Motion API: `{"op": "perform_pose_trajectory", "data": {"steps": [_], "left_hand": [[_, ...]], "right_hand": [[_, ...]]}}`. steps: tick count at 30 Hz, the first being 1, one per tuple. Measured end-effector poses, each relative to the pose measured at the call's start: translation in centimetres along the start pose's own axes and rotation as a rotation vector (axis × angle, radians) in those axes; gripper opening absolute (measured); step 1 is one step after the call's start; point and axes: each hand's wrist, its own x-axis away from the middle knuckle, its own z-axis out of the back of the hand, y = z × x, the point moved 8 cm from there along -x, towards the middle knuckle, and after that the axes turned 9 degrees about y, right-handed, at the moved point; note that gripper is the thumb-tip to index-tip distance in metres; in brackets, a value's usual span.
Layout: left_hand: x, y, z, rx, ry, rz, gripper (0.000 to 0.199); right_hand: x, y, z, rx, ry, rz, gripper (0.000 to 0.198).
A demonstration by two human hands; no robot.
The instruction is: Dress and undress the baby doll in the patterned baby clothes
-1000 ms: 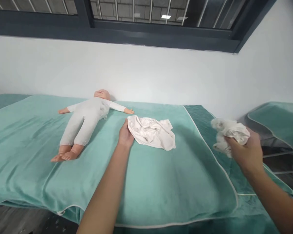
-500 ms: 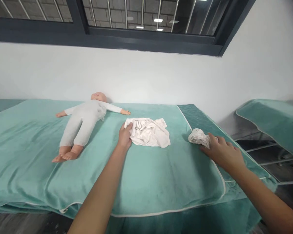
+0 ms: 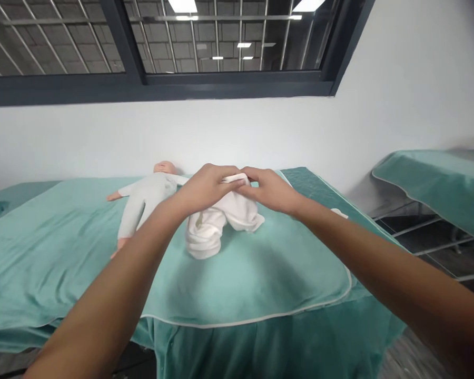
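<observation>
Both hands pinch the upper edge of small white baby trousers point(image 3: 239, 210), lifted a little over the bed. Their two leg-like parts hang down, one bunched towards the front left. My left hand point(image 3: 211, 185) has its fingers closed on the waist edge. Touching it from the other side, my right hand point(image 3: 270, 188) grips the same edge. To the left lies a baby doll point(image 3: 152, 189) in a white suit, on its back, partly behind my left forearm. Past my right forearm only a bit of another white cloth point(image 3: 339, 213) shows.
A green cover with pale piping point(image 3: 245, 295) lies over the bed. Behind it rises a white wall point(image 3: 237, 131) with a dark-framed barred window point(image 3: 237, 87). At the right stands another green-covered bed point(image 3: 438, 179) with metal bars below.
My right hand has let go of the bunched white cloth at the right and come to the middle. The white trousers, earlier flat under my left hand, are now raised between both hands.
</observation>
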Motion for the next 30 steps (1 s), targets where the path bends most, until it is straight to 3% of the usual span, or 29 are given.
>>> {"op": "perform_pose_trajectory", "data": {"steps": [3,6,9,11,13,18,22,24,27,30], "left_hand": [[0.4,1.2,2.1,-0.161,0.146,-0.072,0.003],[1.2,1.7,3.6,-0.659,0.194,-0.169,0.008],[2.1,1.7,4.7,-1.088,0.206,-0.204,0.021],[2.7,1.8,5.1,-1.241,0.227,-0.224,0.032],[3.2,1.9,5.4,-1.315,0.260,-0.234,0.039],[4.0,0.8,6.5,-1.185,0.317,-0.177,0.035],[4.3,-1.7,8.3,-1.001,0.354,-0.060,0.030],[4.3,-3.3,9.4,-0.929,0.337,0.027,0.025],[4.1,-6.2,10.7,-0.750,0.235,0.207,0.014],[4.2,-9.7,11.7,-0.577,0.198,0.460,0.022]], "right_hand": [[-1.6,-0.6,0.6,0.070,0.051,-0.028,0.031],[-1.7,-0.6,1.7,0.183,0.072,-0.026,0.032],[-1.2,-0.2,3.1,0.434,0.092,-0.039,0.020],[-0.7,0.3,4.0,0.620,0.112,-0.056,0.016],[-0.1,0.8,4.6,0.747,0.107,-0.074,0.026],[1.7,2.7,5.4,0.884,0.033,-0.137,0.029],[2.7,3.7,6.5,0.813,0.081,-0.071,0.030],[3.0,5.0,7.4,0.702,0.113,-0.107,0.030],[3.5,8.3,8.3,0.571,0.090,-0.270,0.028],[3.4,11.1,8.0,0.611,0.015,-0.326,0.024]]}}
